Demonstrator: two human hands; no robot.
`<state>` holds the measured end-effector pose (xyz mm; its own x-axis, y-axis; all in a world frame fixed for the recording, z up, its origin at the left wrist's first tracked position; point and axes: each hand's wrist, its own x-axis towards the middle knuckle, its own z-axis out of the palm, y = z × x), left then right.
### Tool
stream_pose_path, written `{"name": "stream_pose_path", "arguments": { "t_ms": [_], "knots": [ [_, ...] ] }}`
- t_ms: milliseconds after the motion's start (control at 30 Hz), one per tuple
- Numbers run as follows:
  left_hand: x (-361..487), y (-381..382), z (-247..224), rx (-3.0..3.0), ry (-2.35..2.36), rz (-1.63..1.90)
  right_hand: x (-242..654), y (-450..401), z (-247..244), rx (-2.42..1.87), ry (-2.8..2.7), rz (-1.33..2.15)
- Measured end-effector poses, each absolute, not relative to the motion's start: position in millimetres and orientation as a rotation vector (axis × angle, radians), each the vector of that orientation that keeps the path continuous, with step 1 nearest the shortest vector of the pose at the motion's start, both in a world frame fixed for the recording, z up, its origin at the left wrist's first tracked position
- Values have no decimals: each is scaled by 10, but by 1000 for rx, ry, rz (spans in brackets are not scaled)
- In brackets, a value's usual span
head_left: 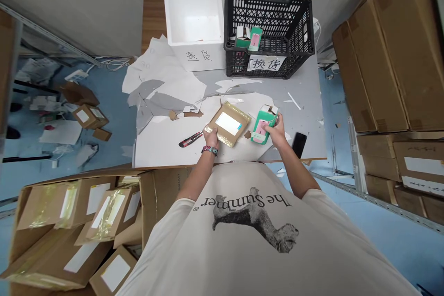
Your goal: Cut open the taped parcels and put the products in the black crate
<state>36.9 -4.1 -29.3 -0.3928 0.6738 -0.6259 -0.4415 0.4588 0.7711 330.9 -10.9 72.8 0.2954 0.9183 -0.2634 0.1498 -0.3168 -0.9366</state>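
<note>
**Left hand (pixel 210 138):** fingers curled, closed on the lower edge of the kraft padded mailer (pixel 229 123); a patterned wristband (pixel 210 150) on the wrist.
**Right hand (pixel 269 130):** fingers wrapped closely around the green box (pixel 261 125), holding it just above the sheet.
**Hands' relation:** near each other, not touching; mailer and box just beside one another.
**Mailer:** one in hand, lying flat on the white sheet (pixel 163 145), white label on its face, glossy gold film along its edges.
**Green box:** one in hand, pink panel on its front, top flap open.
**Near the hands:** one utility knife (pixel 190 139), red and black, on the sheet left of the left hand; one black phone (pixel 299 144) on the table (pixel 307 101), right of the right hand.
**Table:** grey top, with grey scraps (pixel 149 106) and white paper offcuts.
**Far edge:** one white foam box (pixel 192 18) with a handwritten label; one black plastic crate (pixel 268 34), holding two small boxes (pixel 248 37), a paper sign (pixel 266 62) on its front.
**Below left:** open cardboard carton (pixel 79 194) of similar mailers, several, exact count hidden.
**Right:** brown cartons (pixel 388 64) stacked on metal shelving (pixel 367 199).
</note>
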Motion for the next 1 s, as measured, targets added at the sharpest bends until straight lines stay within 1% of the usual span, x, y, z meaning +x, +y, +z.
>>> {"name": "stream_pose_path", "arguments": {
  "t_ms": [133, 200, 267, 333, 367, 500, 567, 667, 800, 867, 1000],
  "knots": [
    [223, 127, -172, 353, 1769, 1138, 3249, -202, 646, -1658, -1054, 1180],
    [174, 125, -60, 531, 1961, 1130, 3251, -284, 563, -1614, -1034, 1244],
    [202, 51, 91, 802, 2044, 1175, 3270, -392, 455, -1585, -1017, 1302],
    [332, -61, 260, 1150, 1904, 1185, 3299, -504, 334, -1582, -1036, 1372],
    [432, -115, 339, 1332, 1767, 1132, 3317, -554, 273, -1584, -1056, 1405],
    [913, -229, 503, 1926, 1108, 714, 3398, -665, 91, -1544, -1161, 1444],
    [1108, -219, 492, 2075, 953, 558, 3442, -688, 64, -1490, -1208, 1424],
    [1269, -166, 441, 2141, 921, 449, 3505, -752, 119, -1447, -1233, 1418],
    [1295, -85, 447, 2072, 853, 475, 3525, -885, 281, -1459, -1152, 1391],
    [1277, -60, 477, 1996, 853, 517, 3488, -917, 349, -1489, -1150, 1282],
    [1250, -56, 528, 1898, 992, 575, 3380, -899, 409, -1583, -1202, 946]
  ]
}}
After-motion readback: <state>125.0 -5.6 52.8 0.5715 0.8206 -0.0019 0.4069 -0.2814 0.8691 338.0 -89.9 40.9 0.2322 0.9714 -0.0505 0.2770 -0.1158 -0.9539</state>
